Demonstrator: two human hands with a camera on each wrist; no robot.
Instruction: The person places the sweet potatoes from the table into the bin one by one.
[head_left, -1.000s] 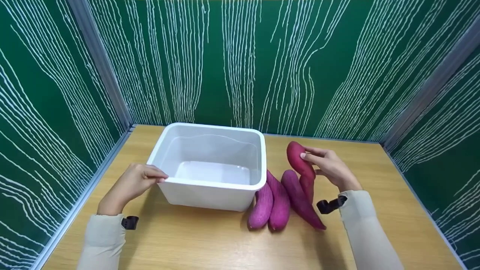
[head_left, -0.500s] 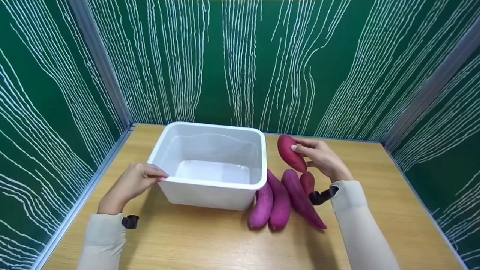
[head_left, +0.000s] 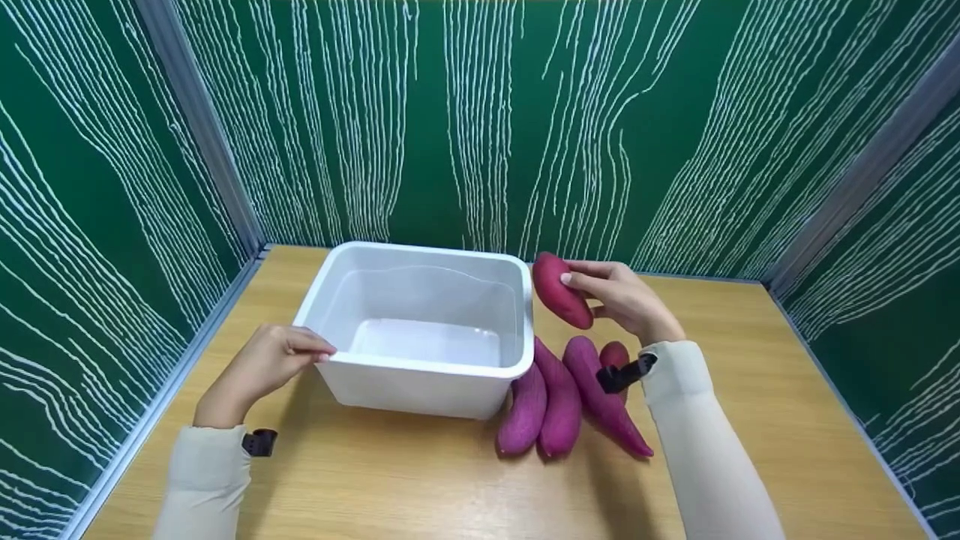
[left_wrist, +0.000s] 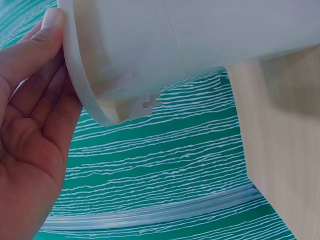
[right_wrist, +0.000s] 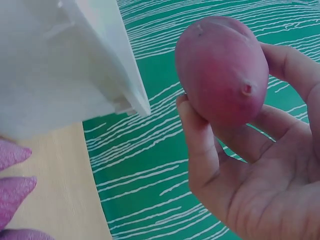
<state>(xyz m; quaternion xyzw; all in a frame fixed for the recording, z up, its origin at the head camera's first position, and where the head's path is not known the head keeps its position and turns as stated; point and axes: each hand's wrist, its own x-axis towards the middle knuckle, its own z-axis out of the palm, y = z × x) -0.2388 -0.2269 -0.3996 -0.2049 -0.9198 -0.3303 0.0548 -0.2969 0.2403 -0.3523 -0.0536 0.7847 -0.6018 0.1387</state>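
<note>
In the head view a deep white plastic bin (head_left: 420, 388) stands left of centre, with nothing inside it. My left hand (head_left: 259, 367) pinches its near left rim; the left wrist view shows the thumb (left_wrist: 52, 22) against that rim. A smooth red sweet potato (head_left: 556, 292) is held up just off the bin's right rim. My right hand (head_left: 630, 300) grips it between thumb and fingers, as the right wrist view also shows of the sweet potato (right_wrist: 220, 70). Below it, several purple elongated sweet potatoes (head_left: 559, 412) lie side by side, and another red sweet potato (head_left: 615, 354) is partly hidden.
The wooden table (head_left: 420, 480) is enclosed by green panels (head_left: 480, 135) with white wavy lines. Grey metal posts (head_left: 202, 127) stand at the back corners. The purple sweet potatoes lie close against the bin's right side.
My right hand has lifted the red sweet potato off the pile and carried it left and away from me, up beside the bin's rim. My left hand has stayed on the rim.
</note>
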